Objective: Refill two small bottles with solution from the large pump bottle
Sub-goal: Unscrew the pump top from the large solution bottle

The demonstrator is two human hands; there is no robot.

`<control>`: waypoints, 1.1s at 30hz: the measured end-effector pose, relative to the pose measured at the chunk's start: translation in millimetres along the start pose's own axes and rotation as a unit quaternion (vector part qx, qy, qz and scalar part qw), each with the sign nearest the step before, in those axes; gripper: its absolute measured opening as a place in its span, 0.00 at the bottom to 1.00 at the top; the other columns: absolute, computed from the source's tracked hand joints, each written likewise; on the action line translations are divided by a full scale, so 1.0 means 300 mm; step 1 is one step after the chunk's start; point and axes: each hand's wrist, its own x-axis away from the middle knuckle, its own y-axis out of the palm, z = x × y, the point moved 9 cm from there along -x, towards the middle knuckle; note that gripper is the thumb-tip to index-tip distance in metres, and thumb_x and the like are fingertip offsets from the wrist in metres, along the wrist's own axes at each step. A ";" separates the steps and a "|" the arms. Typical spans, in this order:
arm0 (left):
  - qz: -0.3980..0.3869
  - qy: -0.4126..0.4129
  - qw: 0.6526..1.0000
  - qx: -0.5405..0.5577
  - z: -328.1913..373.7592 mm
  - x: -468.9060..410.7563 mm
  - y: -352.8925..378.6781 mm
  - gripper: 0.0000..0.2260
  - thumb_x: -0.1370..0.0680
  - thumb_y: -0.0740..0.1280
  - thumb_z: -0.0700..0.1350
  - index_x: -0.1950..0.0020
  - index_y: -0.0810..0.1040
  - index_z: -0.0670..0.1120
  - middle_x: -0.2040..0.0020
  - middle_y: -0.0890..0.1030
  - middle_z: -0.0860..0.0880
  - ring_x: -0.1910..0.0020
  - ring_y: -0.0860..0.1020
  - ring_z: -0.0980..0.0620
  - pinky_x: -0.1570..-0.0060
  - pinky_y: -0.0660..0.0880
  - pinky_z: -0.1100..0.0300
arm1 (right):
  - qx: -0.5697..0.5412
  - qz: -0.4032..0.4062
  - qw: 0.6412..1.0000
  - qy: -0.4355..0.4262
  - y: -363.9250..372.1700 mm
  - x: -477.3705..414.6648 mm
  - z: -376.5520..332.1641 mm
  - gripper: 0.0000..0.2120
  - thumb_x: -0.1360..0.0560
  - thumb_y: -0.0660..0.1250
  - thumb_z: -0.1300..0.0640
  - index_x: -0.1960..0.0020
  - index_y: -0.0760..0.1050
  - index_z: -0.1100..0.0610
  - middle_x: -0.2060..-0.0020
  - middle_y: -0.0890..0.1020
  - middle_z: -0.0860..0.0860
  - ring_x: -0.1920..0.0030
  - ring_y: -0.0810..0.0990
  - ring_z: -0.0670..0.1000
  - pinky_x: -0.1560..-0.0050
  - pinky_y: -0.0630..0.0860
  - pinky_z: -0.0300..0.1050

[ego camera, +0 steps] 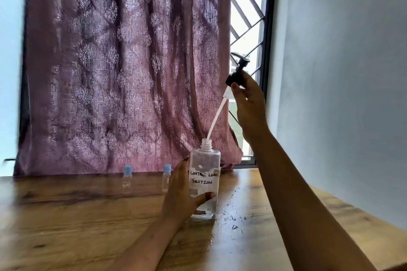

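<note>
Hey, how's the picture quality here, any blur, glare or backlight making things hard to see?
Head view: the uncovered window strip is blown out, backlighting the pump head in the right hand. The left edge is motion-smeared, and the two small bottles look soft. The large bottle, held by the left hand, has a readable label. Walls bow from the wide lens.

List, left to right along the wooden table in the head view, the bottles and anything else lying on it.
Left small bottle → right small bottle → large pump bottle, held by the left hand → spilled droplets.
</note>
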 end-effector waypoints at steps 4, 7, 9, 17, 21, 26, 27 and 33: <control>0.006 -0.009 1.000 -0.013 0.006 0.017 -0.009 0.49 0.36 0.68 0.69 0.24 0.49 0.50 0.25 0.58 0.48 0.27 0.57 0.46 0.31 0.64 0.43 | -0.032 0.028 0.999 -0.017 -0.035 -0.012 -0.081 0.15 0.22 0.62 0.64 0.36 0.71 0.57 0.43 0.78 0.55 0.47 0.74 0.49 0.48 0.71 0.35; 0.017 -0.012 1.000 0.008 0.014 0.023 -0.021 0.46 0.34 0.65 0.68 0.24 0.49 0.52 0.24 0.56 0.49 0.26 0.55 0.47 0.31 0.62 0.45 | 0.037 0.032 0.997 -0.054 -0.059 0.012 -0.113 0.14 0.23 0.63 0.64 0.37 0.70 0.58 0.43 0.78 0.54 0.49 0.75 0.48 0.51 0.71 0.33; 0.026 -0.006 0.999 0.022 0.021 0.027 -0.025 0.43 0.32 0.64 0.68 0.24 0.52 0.52 0.25 0.58 0.48 0.27 0.57 0.47 0.31 0.63 0.44 | 0.145 0.009 0.986 -0.086 -0.057 0.057 -0.098 0.14 0.24 0.65 0.63 0.38 0.71 0.60 0.44 0.77 0.51 0.47 0.75 0.51 0.49 0.73 0.42; 0.041 0.010 0.999 0.024 0.011 0.029 -0.037 0.32 0.24 0.64 0.56 0.25 0.56 0.48 0.25 0.59 0.46 0.26 0.55 0.50 0.28 0.55 0.48 | 0.330 -0.056 0.939 -0.081 -0.116 0.273 0.229 0.22 0.31 0.69 0.72 0.39 0.74 0.62 0.48 0.78 0.59 0.47 0.75 0.59 0.45 0.71 0.49; 0.044 -0.009 0.997 0.058 -0.016 0.027 -0.042 0.29 0.23 0.57 0.61 0.25 0.56 0.51 0.25 0.60 0.48 0.26 0.55 0.48 0.29 0.55 0.47 | 0.424 -0.151 0.893 -0.008 -0.133 0.382 0.441 0.19 0.32 0.67 0.73 0.46 0.79 0.56 0.44 0.79 0.52 0.45 0.74 0.56 0.47 0.69 0.49; 0.011 -0.043 0.997 0.061 -0.078 0.021 -0.021 0.28 0.23 0.50 0.63 0.25 0.58 0.53 0.26 0.62 0.48 0.26 0.57 0.45 0.28 0.58 0.44 | 0.414 -0.234 0.876 0.079 -0.157 0.519 0.607 0.20 0.37 0.69 0.74 0.51 0.79 0.55 0.49 0.80 0.48 0.49 0.75 0.56 0.50 0.71 0.44; 0.005 -0.048 0.997 0.061 -0.082 0.018 -0.019 0.28 0.23 0.51 0.62 0.26 0.59 0.52 0.26 0.64 0.47 0.27 0.59 0.44 0.29 0.59 0.42 | 0.409 -0.243 0.875 0.093 -0.161 0.529 0.623 0.19 0.38 0.70 0.73 0.52 0.79 0.55 0.51 0.79 0.48 0.50 0.76 0.55 0.51 0.72 0.43; -0.030 -0.069 0.997 0.035 -0.118 0.024 0.001 0.22 0.19 0.55 0.50 0.25 0.59 0.47 0.25 0.61 0.45 0.24 0.54 0.44 0.27 0.54 0.47 | 0.415 -0.283 0.855 0.129 -0.173 0.555 0.670 0.17 0.39 0.76 0.64 0.53 0.77 0.54 0.52 0.76 0.48 0.52 0.77 0.53 0.51 0.74 0.44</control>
